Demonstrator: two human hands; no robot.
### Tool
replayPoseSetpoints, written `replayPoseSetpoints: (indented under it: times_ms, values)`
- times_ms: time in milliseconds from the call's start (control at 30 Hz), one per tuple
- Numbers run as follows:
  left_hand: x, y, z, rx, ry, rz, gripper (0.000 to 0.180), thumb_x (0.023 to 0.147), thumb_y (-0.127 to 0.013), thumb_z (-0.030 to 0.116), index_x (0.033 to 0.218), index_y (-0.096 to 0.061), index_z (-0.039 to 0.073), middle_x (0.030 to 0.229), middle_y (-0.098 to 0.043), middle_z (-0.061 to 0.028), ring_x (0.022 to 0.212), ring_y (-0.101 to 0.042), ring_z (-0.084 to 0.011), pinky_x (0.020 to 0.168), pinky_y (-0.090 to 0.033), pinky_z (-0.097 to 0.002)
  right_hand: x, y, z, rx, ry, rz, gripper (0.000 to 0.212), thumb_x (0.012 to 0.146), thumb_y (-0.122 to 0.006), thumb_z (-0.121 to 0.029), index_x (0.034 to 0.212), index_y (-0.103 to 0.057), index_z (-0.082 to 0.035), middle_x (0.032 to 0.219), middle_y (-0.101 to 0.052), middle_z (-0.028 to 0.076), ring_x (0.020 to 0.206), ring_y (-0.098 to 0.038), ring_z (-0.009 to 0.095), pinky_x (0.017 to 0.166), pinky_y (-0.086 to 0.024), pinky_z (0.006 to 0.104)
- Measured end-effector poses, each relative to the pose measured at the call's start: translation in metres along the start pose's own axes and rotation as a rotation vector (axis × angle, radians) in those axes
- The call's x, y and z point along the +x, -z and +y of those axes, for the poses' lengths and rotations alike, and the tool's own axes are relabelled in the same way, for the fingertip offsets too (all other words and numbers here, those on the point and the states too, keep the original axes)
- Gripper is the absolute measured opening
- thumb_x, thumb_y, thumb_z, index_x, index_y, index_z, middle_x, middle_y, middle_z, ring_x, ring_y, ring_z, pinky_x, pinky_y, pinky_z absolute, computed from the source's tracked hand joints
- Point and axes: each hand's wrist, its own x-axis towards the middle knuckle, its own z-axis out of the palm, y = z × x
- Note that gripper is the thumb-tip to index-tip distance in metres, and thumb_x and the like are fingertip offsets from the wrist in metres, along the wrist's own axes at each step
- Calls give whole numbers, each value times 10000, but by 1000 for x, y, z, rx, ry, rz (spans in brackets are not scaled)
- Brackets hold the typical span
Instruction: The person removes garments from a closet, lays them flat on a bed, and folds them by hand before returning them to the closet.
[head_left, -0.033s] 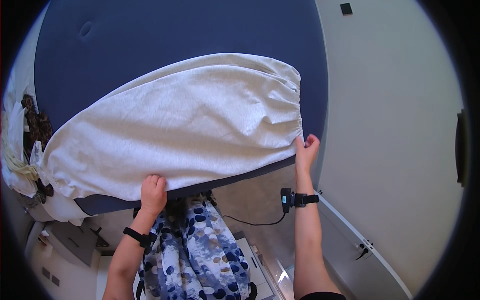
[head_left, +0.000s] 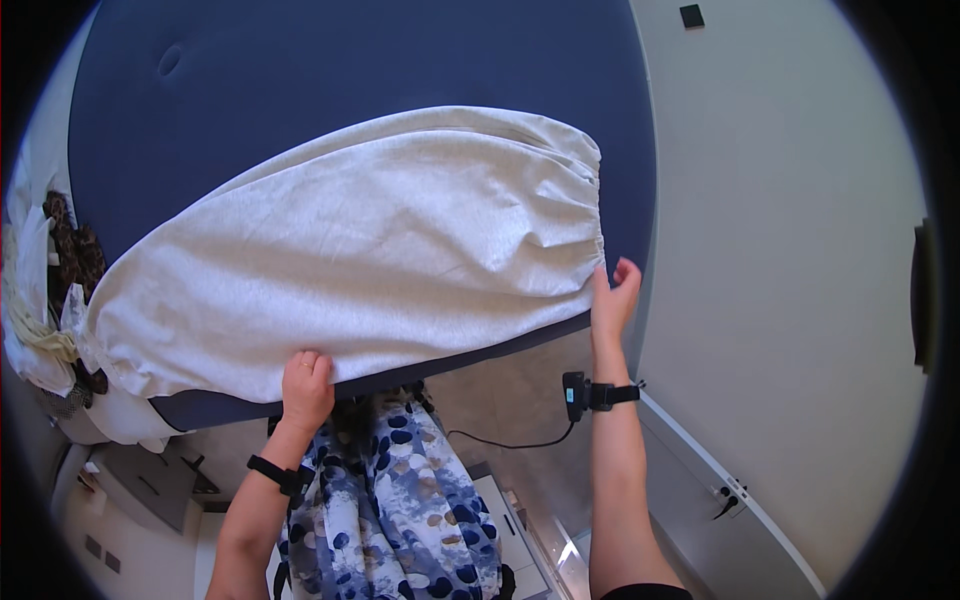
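Fitted sheet (head_left: 370,260), pale grey with a gathered elastic edge, lies spread over the near part of a dark blue mattress (head_left: 330,70) and fills the middle of the frame from the left side to the right of centre. Its gathered corner sits at the mattress corner, right of centre. The left hand (head_left: 305,385), in the lower middle of the frame, has its grip clenched on the lower hem of the sheet, at the mattress edge. The right hand (head_left: 612,300), right of centre, is at the gathered corner with the fingers spread and released; the fingertips seem to touch the elastic edge, but I cannot tell for sure. Each wrist carries a black band. At the left edge of the frame a heap of white and patterned bedding (head_left: 45,290) lies beside the sheet. A blue and white patterned garment (head_left: 400,500) shows at the bottom, between the forearms.
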Motion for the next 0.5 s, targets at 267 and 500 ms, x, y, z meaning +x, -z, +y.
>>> replayPoseSetpoints:
  times_ms: [267,500]
  values:
    - [-5,-3,2,-33,27,-13,178,509,-476,-53,652,-427,40,642,-413,-134,628,-433,-315,540,-352,-398,89,-23,-92,-49,569,-382,310,684,-570,-105,972,-471,-47,961,-506,140,890,-498,311,718,-420,368]
    - [-15,2,-1,-84,24,12,171,484,-479,-49,607,-414,51,563,-395,-114,563,-430,-308,489,-352,-388,125,-24,-123,-260,513,-372,115,702,-551,-131,729,-519,-24,796,-544,149,735,-530,328,648,-423,393]
